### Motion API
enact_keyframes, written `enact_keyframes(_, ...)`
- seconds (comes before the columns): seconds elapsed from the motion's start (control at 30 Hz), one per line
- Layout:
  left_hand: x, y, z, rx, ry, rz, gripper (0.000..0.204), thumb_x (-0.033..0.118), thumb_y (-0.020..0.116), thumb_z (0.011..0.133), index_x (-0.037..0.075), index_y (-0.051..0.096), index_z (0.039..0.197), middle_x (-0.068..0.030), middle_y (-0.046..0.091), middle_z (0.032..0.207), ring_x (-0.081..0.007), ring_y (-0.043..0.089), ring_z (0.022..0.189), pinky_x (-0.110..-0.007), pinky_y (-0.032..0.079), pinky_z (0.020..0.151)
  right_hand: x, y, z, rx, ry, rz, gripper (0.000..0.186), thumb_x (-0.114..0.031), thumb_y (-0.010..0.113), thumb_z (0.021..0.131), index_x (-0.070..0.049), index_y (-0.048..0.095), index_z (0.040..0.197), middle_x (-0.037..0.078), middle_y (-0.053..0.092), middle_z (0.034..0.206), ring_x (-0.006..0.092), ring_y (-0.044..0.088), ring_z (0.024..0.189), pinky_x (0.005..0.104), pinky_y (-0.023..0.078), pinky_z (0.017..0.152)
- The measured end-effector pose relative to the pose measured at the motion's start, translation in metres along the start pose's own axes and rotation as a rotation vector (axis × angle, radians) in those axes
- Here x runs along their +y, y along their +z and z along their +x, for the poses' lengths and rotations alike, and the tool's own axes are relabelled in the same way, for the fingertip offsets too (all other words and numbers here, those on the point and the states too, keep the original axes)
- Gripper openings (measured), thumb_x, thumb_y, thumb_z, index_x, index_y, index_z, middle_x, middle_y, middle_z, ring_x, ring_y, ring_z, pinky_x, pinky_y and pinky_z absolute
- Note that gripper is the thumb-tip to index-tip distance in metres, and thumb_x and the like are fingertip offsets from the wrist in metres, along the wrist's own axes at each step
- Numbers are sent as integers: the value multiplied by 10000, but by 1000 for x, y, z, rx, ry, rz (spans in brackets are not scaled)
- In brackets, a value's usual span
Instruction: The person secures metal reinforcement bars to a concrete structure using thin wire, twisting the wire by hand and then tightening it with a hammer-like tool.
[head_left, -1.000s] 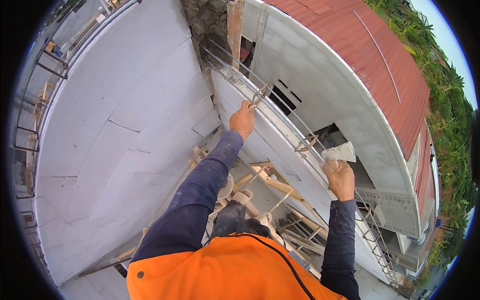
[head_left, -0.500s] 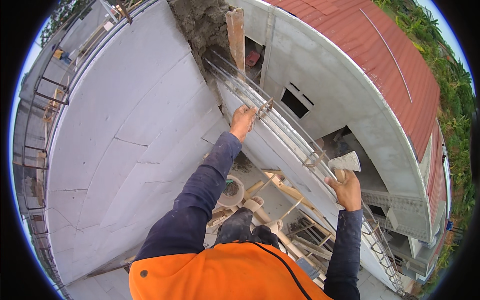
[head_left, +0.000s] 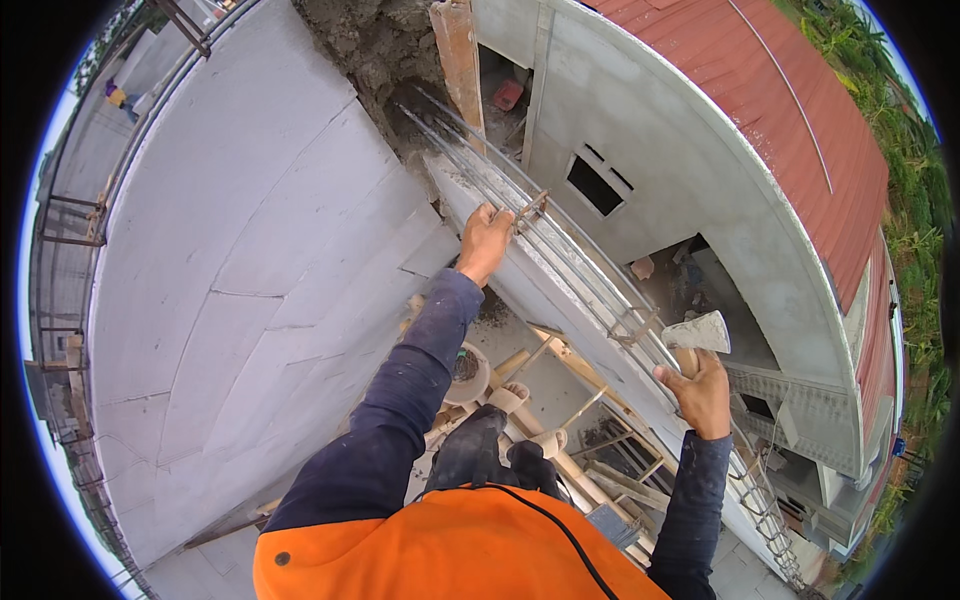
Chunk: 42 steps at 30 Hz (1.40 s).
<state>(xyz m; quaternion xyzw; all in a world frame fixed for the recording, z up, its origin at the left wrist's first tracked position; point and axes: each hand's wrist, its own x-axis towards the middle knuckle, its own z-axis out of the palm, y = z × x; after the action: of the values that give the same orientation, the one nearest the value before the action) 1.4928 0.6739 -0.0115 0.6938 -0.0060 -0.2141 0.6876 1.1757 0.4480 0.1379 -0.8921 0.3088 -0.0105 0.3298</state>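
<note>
A long cage of steel reinforcing bars (head_left: pixel 583 268) lies along the top of a narrow block wall (head_left: pixel 538 272), running from the upper middle down to the lower right. My left hand (head_left: pixel 484 244) is closed on the near bar of this cage, beside a square stirrup (head_left: pixel 531 210). In my right hand (head_left: pixel 703 393), farther down the wall, is a trowel (head_left: pixel 698 333). Its pale, mortar-smeared blade points up and away, and my fingers wrap its light handle. That hand is close against the bars; whether it also touches them I cannot tell.
A tall grey block wall (head_left: pixel 250 270) rises at left. Below stand a round bucket (head_left: pixel 466 375) and wooden scaffold poles (head_left: pixel 575 470) around my feet. Rough mortar (head_left: pixel 375 50) and an upright board (head_left: pixel 458 65) are at the top. Beyond is a red-roofed building (head_left: pixel 760 110).
The view has shifted slightly. My left hand keeps its place on the bar, and my right hand with the trowel is marginally lower and farther right in the picture.
</note>
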Motion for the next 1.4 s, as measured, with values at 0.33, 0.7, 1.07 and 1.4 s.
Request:
enact_keyframes(0.33,-10,-6,11,16,49,137,193,178,594,1010,42,553,879,5,540,729,-88,449,645,-318,382,572,-5,-7,7,-53,141,-19,544,-276,915,758,8,738,1186,207,767,1099,310,735,992,403,539,915)
enact_keyframes(0.7,-46,-3,14,188,267,191,249,166,573,1036,17,531,840,-1,517,713,-98,429,642,-349,397,583,1,-6,5,-35,113,-62,526,-428,877,777,-42,777,1121,243,740,1050,440,702,983,477,538,859)
enact_keyframes(1.07,-27,-4,9,13,153,21,250,225,620,1014,10,596,888,-7,562,726,-96,482,682,-322,412,622,-1,-8,-8,-67,107,-90,567,-437,859,788,-28,761,1168,243,747,1085,432,708,1011,481,539,887)
enact_keyframes(1.4,-21,-19,-9,295,287,544,472,442,602,1003,-25,660,1012,-205,705,876,-357,654,789,-450,502,793,11,8,-10,141,-15,-161,587,-425,853,787,-35,748,1213,229,753,1123,400,716,1045,457,538,931)
